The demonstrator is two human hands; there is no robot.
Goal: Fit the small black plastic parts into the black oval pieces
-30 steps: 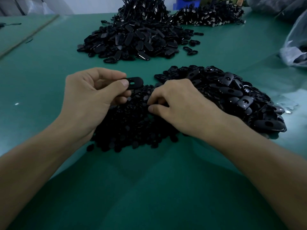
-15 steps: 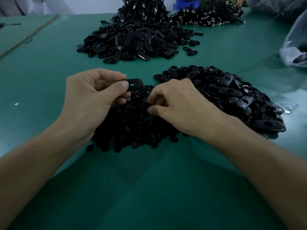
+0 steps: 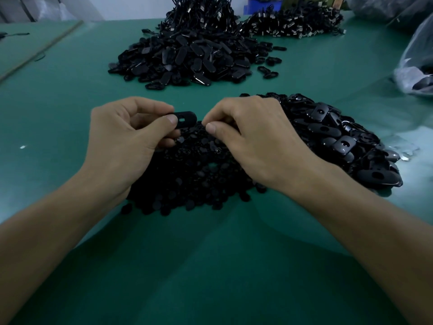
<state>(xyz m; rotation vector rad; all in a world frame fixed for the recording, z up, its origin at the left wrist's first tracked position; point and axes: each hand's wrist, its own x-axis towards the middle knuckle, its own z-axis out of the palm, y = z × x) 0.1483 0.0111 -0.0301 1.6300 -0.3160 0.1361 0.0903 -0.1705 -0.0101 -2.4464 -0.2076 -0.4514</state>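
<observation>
My left hand (image 3: 126,139) pinches a black oval piece (image 3: 186,118) by its left end, slot facing up, above the pile of small black parts (image 3: 192,174). My right hand (image 3: 253,139) is raised over that pile. Its thumb and forefinger are pinched together right at the oval piece's right end, on a small black part that they almost wholly hide. A heap of loose oval pieces (image 3: 339,137) lies to the right, partly behind my right hand.
A bigger heap of black oval pieces (image 3: 187,59) sits further back on the green table (image 3: 210,266), with a pile of clips (image 3: 293,24) behind it. A clear plastic bag (image 3: 417,66) lies at the right edge. A wooden strip (image 3: 39,50) runs along the far left.
My right hand has lifted from the pile of small parts and moved up and left to the oval piece's right end. My left hand has held the oval piece almost still.
</observation>
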